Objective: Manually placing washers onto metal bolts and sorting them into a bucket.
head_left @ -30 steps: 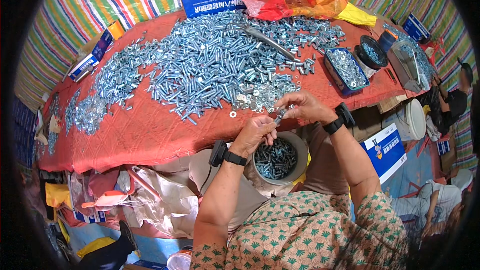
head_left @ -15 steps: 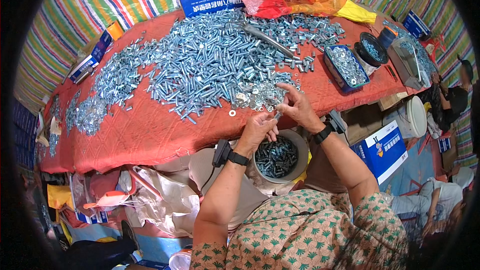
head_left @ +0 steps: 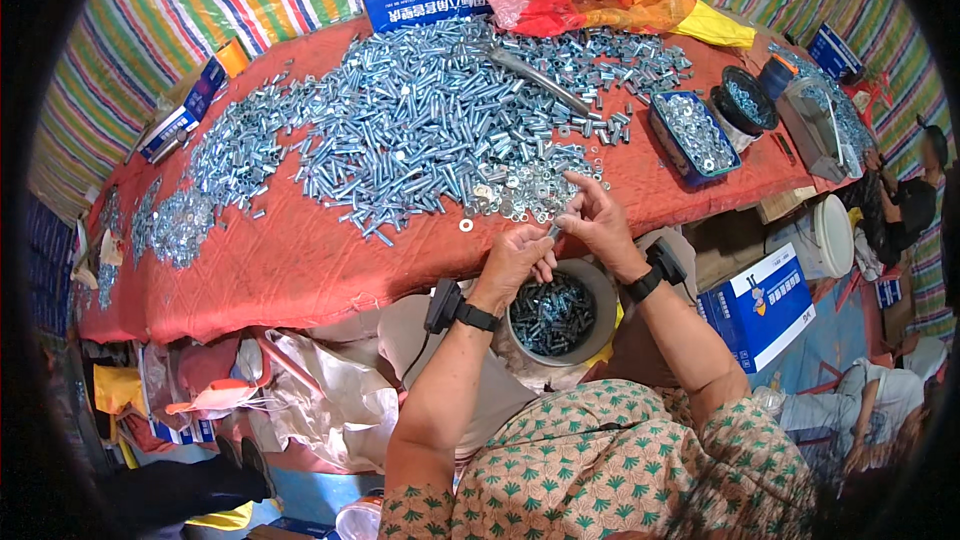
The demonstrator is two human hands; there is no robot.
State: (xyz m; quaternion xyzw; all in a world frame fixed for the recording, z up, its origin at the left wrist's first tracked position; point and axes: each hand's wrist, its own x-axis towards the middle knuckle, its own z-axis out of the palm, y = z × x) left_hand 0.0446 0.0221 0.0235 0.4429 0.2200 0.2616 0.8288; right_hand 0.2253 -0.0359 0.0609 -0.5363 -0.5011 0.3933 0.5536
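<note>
My left hand [head_left: 514,262] and my right hand [head_left: 602,228] meet at the table's near edge, above a bucket [head_left: 609,305]. Between their fingertips is a small silvery bolt [head_left: 554,232], mostly covered by the fingers. The left fingers curl around its lower end. My right thumb and a finger pinch the upper end, with the index finger raised. Dark bolts [head_left: 553,315] lie in the bucket. Just beyond my hands are loose washers [head_left: 530,188], bordering a wide heap of bolts and metal sleeves [head_left: 400,130].
A red cloth [head_left: 310,275] covers the table. A metal bar [head_left: 540,80] rests on the heap. To the right stand a blue tray of washers [head_left: 692,135] and a black bowl [head_left: 742,100]. A blue-and-white carton [head_left: 765,305] is beside my right arm. Another person's dark-clothed leg [head_left: 180,490] shows at lower left.
My hands stay in nearly the same spot, with the right fingers shifting slightly around the bolt. At lower left, the other person's leg and foot have moved.
</note>
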